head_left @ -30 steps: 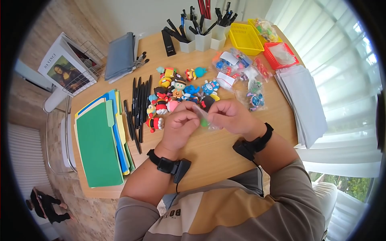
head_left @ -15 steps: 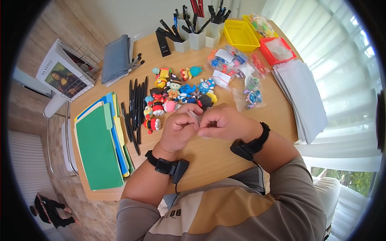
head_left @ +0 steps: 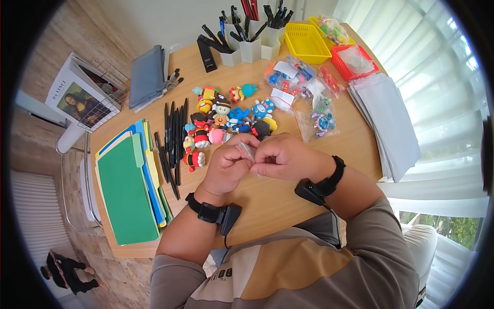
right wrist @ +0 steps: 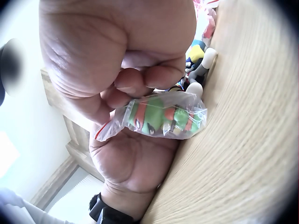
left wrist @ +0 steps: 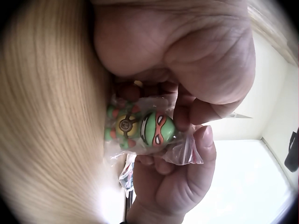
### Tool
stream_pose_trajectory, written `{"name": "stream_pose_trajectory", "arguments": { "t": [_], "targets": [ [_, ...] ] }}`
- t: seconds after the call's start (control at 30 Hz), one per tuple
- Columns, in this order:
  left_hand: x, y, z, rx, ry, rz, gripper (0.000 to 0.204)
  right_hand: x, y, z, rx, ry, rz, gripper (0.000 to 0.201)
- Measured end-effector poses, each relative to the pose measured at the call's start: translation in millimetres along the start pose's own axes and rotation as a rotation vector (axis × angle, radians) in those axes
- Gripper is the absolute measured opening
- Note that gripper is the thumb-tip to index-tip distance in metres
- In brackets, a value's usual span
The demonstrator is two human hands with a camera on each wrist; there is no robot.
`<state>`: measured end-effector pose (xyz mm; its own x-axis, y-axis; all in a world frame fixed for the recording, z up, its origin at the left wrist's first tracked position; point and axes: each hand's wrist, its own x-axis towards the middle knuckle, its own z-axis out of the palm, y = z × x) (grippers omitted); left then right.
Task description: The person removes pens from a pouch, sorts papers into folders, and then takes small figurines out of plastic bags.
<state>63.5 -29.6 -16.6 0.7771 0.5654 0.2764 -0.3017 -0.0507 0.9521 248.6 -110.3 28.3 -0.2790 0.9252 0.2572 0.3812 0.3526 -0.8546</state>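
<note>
Both hands meet over the table and pinch the top of a small clear zip bag [head_left: 247, 151]. Inside the bag, a green figure with an orange eye mask [left wrist: 159, 129] shows in the left wrist view, its head toward the bag's mouth. The left hand [head_left: 227, 164] grips one side of the bag's top edge with thumb and curled fingers. On the other side, the right hand [head_left: 289, 157] pinches the same edge. In the right wrist view the bag [right wrist: 163, 116] hangs close to the tabletop, its red seal line between the fingers. Loose toy figures [head_left: 222, 113] lie just beyond the hands.
Black pens [head_left: 175, 134] and green folders [head_left: 123, 190] lie at left. Bagged toys [head_left: 322, 123] and white envelopes [head_left: 385, 121] are at right. Behind stand pen holders [head_left: 250, 51], a yellow basket [head_left: 307, 44] and a red basket [head_left: 354, 62].
The hands have come closer together on the bag, and the bag's top is now folded between the fingers. The green showing below the hands a second ago is now hidden in the head view.
</note>
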Motion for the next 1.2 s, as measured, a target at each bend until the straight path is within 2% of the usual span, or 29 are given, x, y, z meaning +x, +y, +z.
{"name": "stream_pose_trajectory", "arguments": {
  "t": [0.2, 0.4, 0.47, 0.8, 0.87, 1.2],
  "targets": [
    [0, 0, 0, -0.007, -0.001, 0.0, 0.013, 0, 0, 1, -0.017, 0.029, -0.019, 0.021],
    [-1, -3, 0, -0.057, 0.009, -0.022, 0.013, 1, -3, 1, -0.009, 0.046, 0.089, 0.021],
    [-1, -1, 2, -0.052, 0.01, -0.025, 0.012, 1, 4, 3, -0.065, 0.107, -0.075, 0.017],
    [-2, -3, 0, -0.081, 0.008, -0.03, 0.014, 1, 0, 2, -0.036, 0.107, -0.067, 0.01],
    [-2, -3, 1, -0.063, 0.013, -0.03, 0.014, 1, -3, 1, -0.058, 0.109, -0.021, 0.01],
    [-1, -1, 2, -0.038, 0.014, -0.015, 0.013, 0, 2, 2, -0.078, 0.099, -0.056, 0.01]
  ]
}}
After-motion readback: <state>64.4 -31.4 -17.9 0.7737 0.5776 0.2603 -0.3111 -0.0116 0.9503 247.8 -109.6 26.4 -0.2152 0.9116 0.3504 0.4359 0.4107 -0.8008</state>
